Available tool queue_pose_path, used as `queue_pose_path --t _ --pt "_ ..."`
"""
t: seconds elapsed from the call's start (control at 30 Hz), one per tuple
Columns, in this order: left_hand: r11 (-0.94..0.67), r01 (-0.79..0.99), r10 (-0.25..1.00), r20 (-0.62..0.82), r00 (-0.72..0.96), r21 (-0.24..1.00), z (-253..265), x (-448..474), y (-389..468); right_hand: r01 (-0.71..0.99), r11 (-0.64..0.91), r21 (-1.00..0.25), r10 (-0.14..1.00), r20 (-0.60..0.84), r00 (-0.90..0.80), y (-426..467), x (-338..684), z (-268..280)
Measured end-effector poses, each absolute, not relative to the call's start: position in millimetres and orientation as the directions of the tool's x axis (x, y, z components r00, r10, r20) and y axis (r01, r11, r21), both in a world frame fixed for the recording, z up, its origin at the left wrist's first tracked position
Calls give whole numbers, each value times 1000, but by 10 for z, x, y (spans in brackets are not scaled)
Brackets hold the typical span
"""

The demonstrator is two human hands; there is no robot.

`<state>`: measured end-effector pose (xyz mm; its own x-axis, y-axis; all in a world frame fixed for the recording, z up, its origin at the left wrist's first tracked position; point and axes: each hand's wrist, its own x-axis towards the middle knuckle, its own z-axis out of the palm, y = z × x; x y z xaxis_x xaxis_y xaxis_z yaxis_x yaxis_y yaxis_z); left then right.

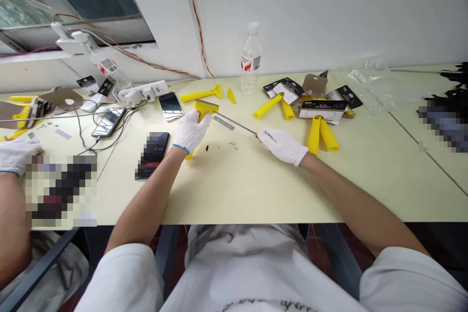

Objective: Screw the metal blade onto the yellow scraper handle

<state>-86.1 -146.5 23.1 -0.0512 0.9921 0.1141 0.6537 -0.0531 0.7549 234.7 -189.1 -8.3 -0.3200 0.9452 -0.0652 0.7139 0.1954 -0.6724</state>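
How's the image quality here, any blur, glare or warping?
Head view: even, soft light with faint shadows; the table edge bows from wide-angle distortion; both gloves, left hand and right hand, look sharp; pixelated blocks at left and right edges; slight sheen on the phone.

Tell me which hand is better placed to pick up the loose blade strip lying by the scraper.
Left, likely. The left hand grips the yellow scraper beside the blade strip; the right hand holds a thin tool.

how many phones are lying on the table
3: a silver phone face up by the power strip, another phone left of it among cables, and a dark phone beside the left forearm.
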Motion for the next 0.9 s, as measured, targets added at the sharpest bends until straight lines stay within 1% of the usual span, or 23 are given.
queue_pose_path --t 0.13,0.17,0.2,0.23,0.3,0.33,0.37,0.4,0.43,0.5,0.53,0.57,0.6,0.63,0.67,0.7,0.73,0.77,0.8,0.83,0.9 --pt "-68 670 990 135 -49 739 186 -879 -1449 698 177 -694 948 -71 -311 -1910 2344 -70" --pt "-73 670 989 139 -46 739 176 -883 -1446 671 133 -730 946 -109 -306 -1924 2346 -54" --pt "-79 674 989 145 -41 734 168 -885 -1444 628 57 -776 934 -181 -309 -1939 2351 -31" --pt "-87 686 987 156 -39 722 162 -886 -1441 570 -50 -820 900 -284 -330 -1952 2360 -5" --pt "-111 727 980 195 -32 678 158 -884 -1438 446 -287 -848 759 -485 -433 -1966 2390 49" --pt "-125 747 976 216 -25 652 160 -881 -1436 399 -376 -837 681 -541 -493 -1965 2409 71" --pt "-137 764 973 232 -16 630 164 -878 -1434 366 -430 -825 622 -565 -542 -1958 2427 85" --pt "-144 776 971 240 -10 614 171 -875 -1432 340 -456 -822 594 -566 -571 -1948 2441 90" --pt "-147 784 970 244 -6 603 179 -871 -1430 324 -462 -826 593 -559 -580 -1938 2448 88" --pt "-151 795 968 250 -1 588 198 -862 -1427 324 -430 -843 642 -538 -547 -1929 2432 68" --pt "-156 797 967 256 2 584 210 -857 -1429 345 -381 -858 690 -512 -512 -1935 2408 56" --pt "-163 797 966 260 7 582 223 -852 -1433 392 -296 -871 751 -465 -468 -1948 2375 45" --pt "-167 794 965 263 10 584 238 -848 -1440 465 -179 -867 823 -391 -412 -1968 2335 37" --pt "-166 790 965 261 8 590 253 -845 -1450 561 -55 -826 895 -290 -340 -1991 2293 34" --pt "-158 782 968 252 2 603 269 -844 -1463 664 48 -747 947 -177 -267 -2014 2253 35" --pt "-147 770 971 237 -6 620 284 -844 -1476 750 106 -652 975 -79 -207 -2036 2218 40" --pt "-135 756 975 224 -15 640 297 -846 -1488 807 124 -578 986 -18 -165 -2052 2193 48" --pt "-129 742 976 216 -22 658 306 -849 -1498 824 115 -555 990 -7 -143 -2062 2178 60" --pt "-127 731 976 214 -26 670 311 -851 -1504 802 91 -590 989 -43 -144 -2065 2174 74" --pt "-128 726 975 219 -32 676 311 -854 -1506 743 49 -667 978 -120 -172 -2063 2180 90" --pt "-131 722 973 229 -39 679 300 -854 -1499 546 -122 -829 916 -306 -260 -2050 2207 122"
